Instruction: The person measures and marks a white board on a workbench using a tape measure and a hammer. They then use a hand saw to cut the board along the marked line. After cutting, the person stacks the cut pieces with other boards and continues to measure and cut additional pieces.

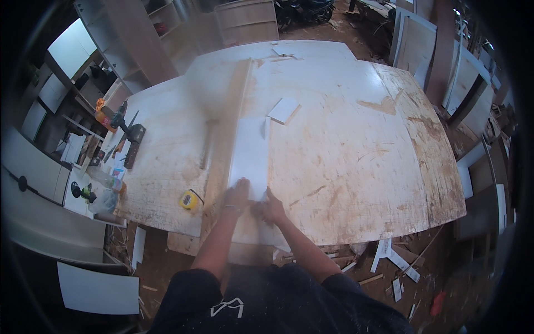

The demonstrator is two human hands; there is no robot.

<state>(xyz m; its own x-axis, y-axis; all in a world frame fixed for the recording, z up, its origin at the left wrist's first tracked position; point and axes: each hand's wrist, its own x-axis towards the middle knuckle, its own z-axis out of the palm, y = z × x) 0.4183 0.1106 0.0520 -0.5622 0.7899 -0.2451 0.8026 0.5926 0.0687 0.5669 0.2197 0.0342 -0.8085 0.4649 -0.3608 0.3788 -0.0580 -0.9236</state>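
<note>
A long white panel (250, 150) lies on the worktable, its left side along a long light-brown wooden strip (225, 131). Flat on the panel's near left part rests my left hand (237, 196), fingers stretched forward. My right hand (271, 209) grips the near right corner, one finger pointing up along the side and the others curled, partly hidden. A small white rectangular piece (284, 110) sits beside the panel's far right end. To the left of my left hand is a yellow tape measure (190, 199).
The worn white worktable (345, 161) has a bare wood strip (425, 133) on its right. A cordless drill (129, 129), bottles (105, 179) and small tools crowd the left side. Offcuts (394, 259) litter the floor. Cabinets and leaning panels (414, 47) surround the table; a motorbike (306, 11) stands behind.
</note>
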